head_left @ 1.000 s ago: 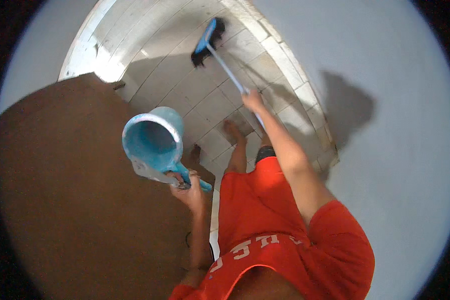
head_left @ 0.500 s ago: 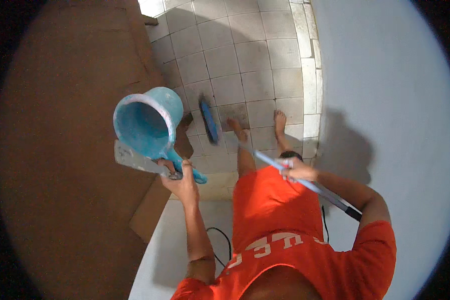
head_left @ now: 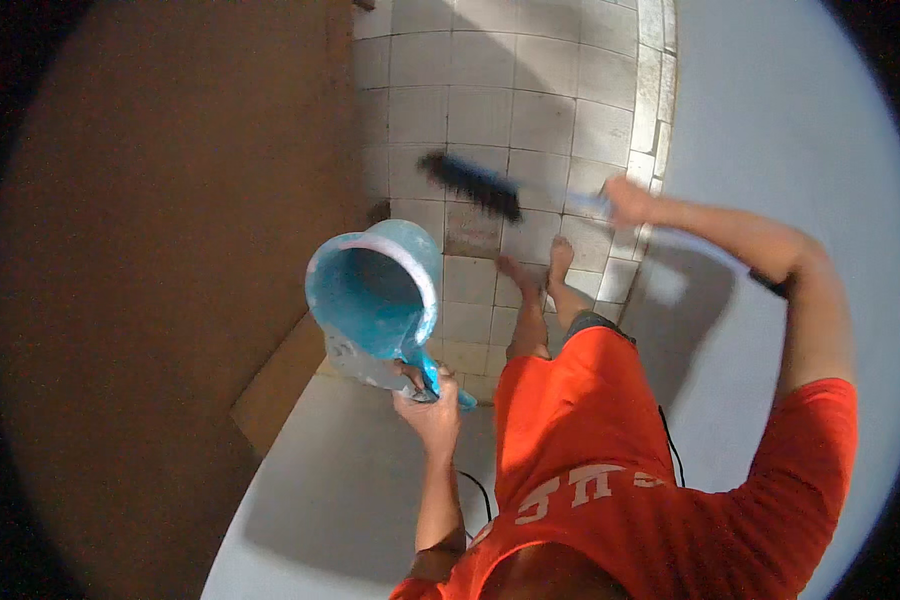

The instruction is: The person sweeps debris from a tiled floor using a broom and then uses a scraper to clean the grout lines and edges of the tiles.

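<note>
My left hand [head_left: 432,410] is closed around the handle of a light blue plastic dipper [head_left: 415,245], whose open mouth is turned toward me. A flat, stained scraper blade [head_left: 358,364] sticks out below the dipper from the same grip. On the other side, my right hand [head_left: 628,202] grips the pale blue pole of a broom, with the arm stretched forward. The broom head [head_left: 470,185], blue with dark bristles, hangs above the tiles and is smeared by motion. Whether its bristles touch the floor I cannot tell.
My bare feet [head_left: 560,255] stand on the pale square-tiled floor [head_left: 480,115]. A large brown surface [head_left: 170,220] takes up the left side. To the right rises a pale blue-grey wall [head_left: 770,120]. Behind me a dark cable [head_left: 675,450] runs along the wall.
The broom head has lifted and turned from near upright to slanting across, while my right hand has moved up and forward. The dipper and scraper have shifted right and down in view.
</note>
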`<state>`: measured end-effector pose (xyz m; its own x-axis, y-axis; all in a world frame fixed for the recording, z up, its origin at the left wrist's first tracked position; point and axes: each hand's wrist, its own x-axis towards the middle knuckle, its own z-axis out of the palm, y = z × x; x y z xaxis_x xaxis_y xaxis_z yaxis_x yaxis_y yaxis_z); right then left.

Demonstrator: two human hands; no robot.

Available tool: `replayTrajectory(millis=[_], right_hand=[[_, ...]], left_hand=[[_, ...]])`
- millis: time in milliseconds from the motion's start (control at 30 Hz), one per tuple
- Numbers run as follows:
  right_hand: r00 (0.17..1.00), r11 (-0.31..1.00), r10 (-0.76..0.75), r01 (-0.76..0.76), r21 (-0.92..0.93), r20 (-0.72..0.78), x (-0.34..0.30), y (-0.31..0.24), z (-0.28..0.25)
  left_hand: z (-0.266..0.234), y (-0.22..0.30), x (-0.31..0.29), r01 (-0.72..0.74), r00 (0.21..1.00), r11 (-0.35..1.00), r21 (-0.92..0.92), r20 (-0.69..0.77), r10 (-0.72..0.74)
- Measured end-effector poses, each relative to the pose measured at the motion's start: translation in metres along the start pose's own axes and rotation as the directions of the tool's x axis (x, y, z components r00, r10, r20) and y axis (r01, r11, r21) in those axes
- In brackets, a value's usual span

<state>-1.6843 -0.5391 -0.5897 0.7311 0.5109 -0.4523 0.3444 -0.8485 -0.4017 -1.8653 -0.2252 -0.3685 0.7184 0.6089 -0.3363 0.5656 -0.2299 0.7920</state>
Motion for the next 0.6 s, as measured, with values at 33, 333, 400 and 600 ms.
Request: replayTrajectory(millis=[33,333,400,600], right_hand=[[0.998,0.998,0.047,-0.048,0.039,0.036,0.021,0.017,-0.035],[0.940,0.965,0.248,-0.218,0.149,-0.233,0.032,-0.020,-0.081],[0.965,0.922,0.255,-0.222,0.316,-0.066,-0.021,-0.054,-0.059],[0.742,0.624,-0.227,-0.386,0.679,0.631,-0.096,-0.173,0.064]], left_hand=[[-0.001,-0.003,0.002,-0.044,0.998,0.999,-0.028,0.045,0.045],[-0.005,0.003,0.010,0.089,0.996,0.989,-0.121,0.041,-0.085],[-0.002,0.006,0.007,0.073,0.997,0.989,-0.132,0.032,-0.069],[0.007,0.048,0.004,0.193,0.962,0.961,-0.198,-0.156,-0.225]])
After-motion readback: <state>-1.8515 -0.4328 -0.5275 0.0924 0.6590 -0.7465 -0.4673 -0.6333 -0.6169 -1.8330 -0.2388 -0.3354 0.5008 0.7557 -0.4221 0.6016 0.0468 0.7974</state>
